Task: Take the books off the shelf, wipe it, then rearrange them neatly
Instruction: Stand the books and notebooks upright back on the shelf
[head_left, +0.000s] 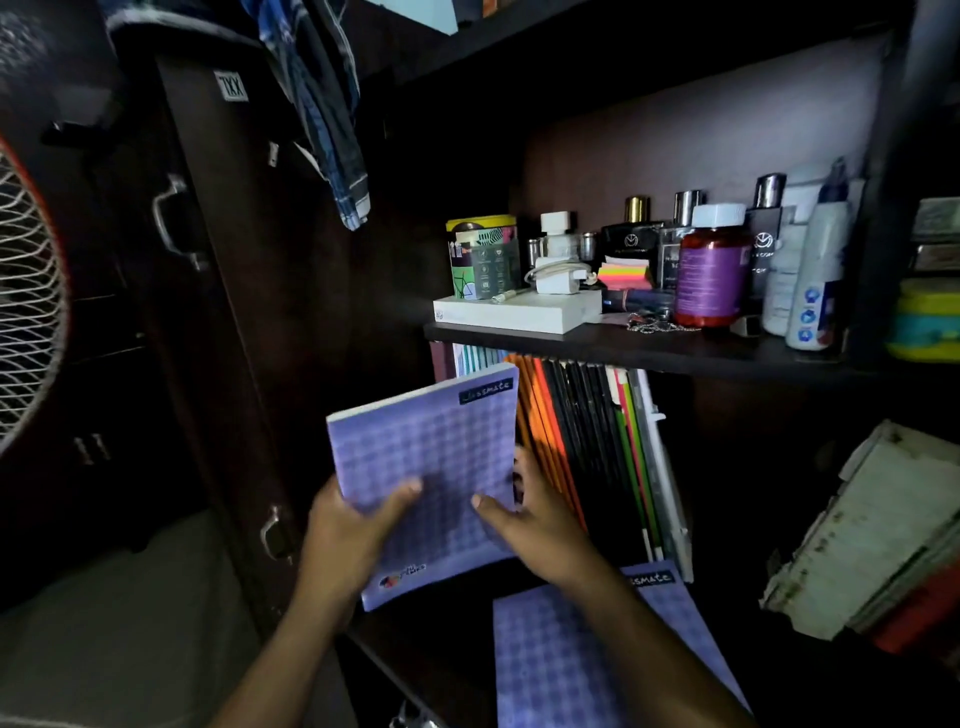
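A purple checked notebook (431, 467) stands tilted at the left end of the lower shelf. My left hand (353, 535) grips its lower left edge, thumb on the cover. My right hand (530, 514) holds its right edge, thumb on the cover and fingers behind. To its right a row of upright books (587, 441) with orange, black and green spines leans in the dark shelf (415, 654). A second purple notebook (571, 660) lies flat on the shelf board under my right forearm.
The upper shelf (649, 351) carries a white box, a tin, a charger, sticky notes, perfume bottles and a red-brown jar (709, 270). A worn stack of books (883, 535) lies at the right. A dark cupboard door (208, 291) and a fan grille (26, 312) stand left.
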